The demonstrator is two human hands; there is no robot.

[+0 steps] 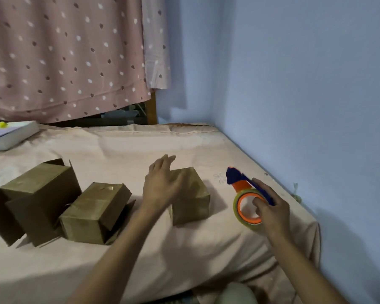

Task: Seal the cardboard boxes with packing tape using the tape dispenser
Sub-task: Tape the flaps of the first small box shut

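Observation:
Three brown cardboard boxes stand on a bed. The right box (193,200) is closed; my left hand (161,185) hovers over its left top edge with fingers spread, holding nothing. The middle box (92,212) lies tilted with a flap out to the right. The left box (37,194) is the largest, with loose flaps. My right hand (270,208) grips the tape dispenser (246,194), blue and orange with a roll of clear tape, just above the sheet to the right of the right box.
The bed has a peach sheet (140,145). A blue wall (305,106) runs along its right side. A white book or box (9,134) with a yellow object lies at the far left. A spotted pink curtain (64,58) hangs behind.

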